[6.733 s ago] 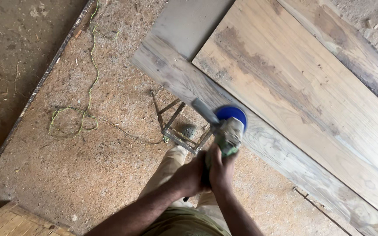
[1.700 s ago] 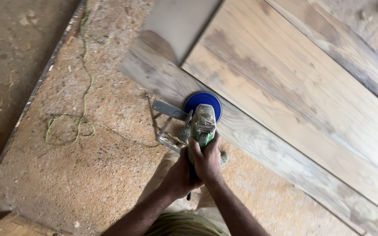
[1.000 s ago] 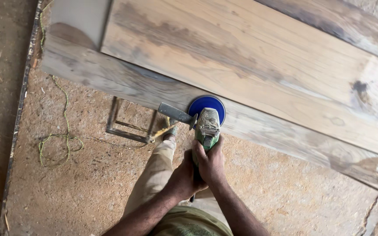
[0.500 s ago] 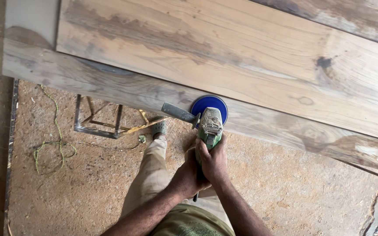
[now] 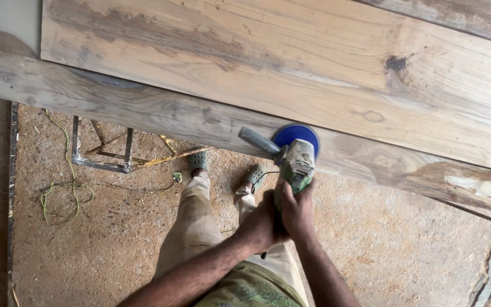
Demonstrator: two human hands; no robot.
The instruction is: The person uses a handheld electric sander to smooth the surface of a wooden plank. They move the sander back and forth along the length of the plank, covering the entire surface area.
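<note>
1. Both hands were bunched together on the rear body of a green angle grinder (image 5: 295, 162): the right hand (image 5: 298, 209) wrapped round it, and the left hand (image 5: 258, 223) was pressed in just beside it on the same grip.
2. The grinder's blue sanding disc (image 5: 298, 134) sat flat on the near plank (image 5: 143, 111), right at its near edge (the grey side handle (image 5: 258, 140) stuck out to the left with nobody holding it).
3. A wider, paler plank (image 5: 245, 51) lay touching the far side of that one.
4. Below the near edge were the person's two grey-green clogs (image 5: 198, 161) on the sawdust-covered floor (image 5: 115, 239).
5. Further left, a metal stand frame (image 5: 102, 149) poked out from under the plank, with a green cord (image 5: 63, 190) looped near it.
</note>
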